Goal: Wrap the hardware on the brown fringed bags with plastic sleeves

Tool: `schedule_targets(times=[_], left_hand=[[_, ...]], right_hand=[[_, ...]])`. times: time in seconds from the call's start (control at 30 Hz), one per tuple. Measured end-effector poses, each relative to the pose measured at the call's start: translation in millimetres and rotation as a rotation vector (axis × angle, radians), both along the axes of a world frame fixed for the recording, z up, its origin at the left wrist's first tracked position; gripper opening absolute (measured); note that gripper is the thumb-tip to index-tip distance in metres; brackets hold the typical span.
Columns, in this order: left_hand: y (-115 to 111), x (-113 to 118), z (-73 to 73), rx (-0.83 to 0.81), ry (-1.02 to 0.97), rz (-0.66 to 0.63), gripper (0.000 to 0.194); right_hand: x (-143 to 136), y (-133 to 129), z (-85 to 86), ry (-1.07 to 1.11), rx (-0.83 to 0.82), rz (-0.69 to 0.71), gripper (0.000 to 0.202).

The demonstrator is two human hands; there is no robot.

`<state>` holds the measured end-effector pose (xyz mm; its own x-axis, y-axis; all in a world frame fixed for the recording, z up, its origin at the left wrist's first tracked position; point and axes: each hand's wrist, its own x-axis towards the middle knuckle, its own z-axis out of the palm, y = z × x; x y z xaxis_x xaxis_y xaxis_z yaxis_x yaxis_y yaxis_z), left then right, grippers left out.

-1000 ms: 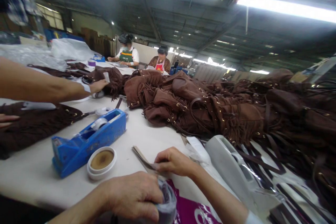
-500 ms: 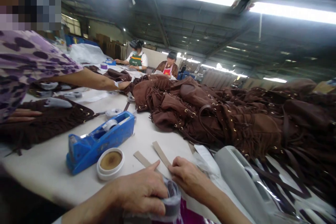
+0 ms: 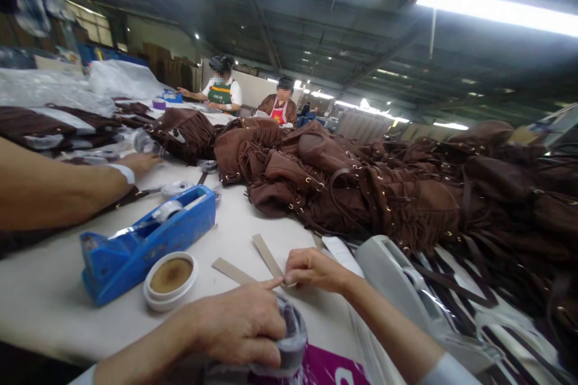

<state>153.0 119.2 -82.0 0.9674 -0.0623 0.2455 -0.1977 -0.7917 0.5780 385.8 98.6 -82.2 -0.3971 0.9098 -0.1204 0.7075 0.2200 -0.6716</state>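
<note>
My left hand (image 3: 244, 322) is wrapped round the side of a plastic-wrapped coil (image 3: 292, 337), its index finger stretched toward my other hand. The fingers of my right hand (image 3: 304, 269) are pinched at the lower end of a grey-beige strip (image 3: 267, 255), touching my left fingertip. A second beige strip (image 3: 231, 271) lies just left of it, its lower end behind my left hand. Under the coil is a purple printed sheet (image 3: 336, 367). A round white tub (image 3: 170, 280) with a brown surface inside stands left of my hands.
A blue tape dispenser (image 3: 151, 240) stands at the left. Brown fringed bags (image 3: 325, 174) are piled across the table's far side. A grey plastic device (image 3: 397, 289) sits at the right. Another person's arm (image 3: 58, 183) reaches in from the left; two people are farther back.
My right hand has moved slightly left and meets my left fingertip at the strip. The camera view has shifted a little. The neighbouring person's arm has come closer and lower at the left.
</note>
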Motion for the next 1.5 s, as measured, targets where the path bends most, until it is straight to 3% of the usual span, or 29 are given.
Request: schedule_targets(times=[0.13,0.27,0.37,0.47,0.63,0.87,1.13,1.5], left_hand=[[0,2,-4.8,-0.081,-0.053,-0.017,0.036],[2,0,-5.7,-0.116,-0.066,-0.037,0.034],[2,-1,-4.4,-0.137,-0.025,-0.029,0.034],[1,-3,-3.3,-0.166,0.022,-0.011,0.033],[-1,-6,-2.7,-0.204,0.082,0.007,0.030],[-2,-2,1.8,-0.214,0.049,-0.006,0.035],[-2,-1,-0.4,-0.177,0.024,0.001,0.036],[-3,-1,-4.0,-0.118,0.029,0.018,0.030]], right_hand=[[-8,-6,1.3,0.023,0.034,-0.052,0.016],[-5,-25,9.8,0.064,0.066,0.035,0.017],[5,-35,9.5,0.126,0.043,0.064,0.029],[13,-34,6.2,0.196,-0.004,0.060,0.036],[19,-25,7.8,0.271,-0.108,0.048,0.029],[6,-28,3.5,0.311,-0.221,-0.124,0.017],[-6,-34,-0.2,0.209,-0.066,-0.348,0.012],[-21,-39,-5.4,0.183,0.014,-0.501,0.007]])
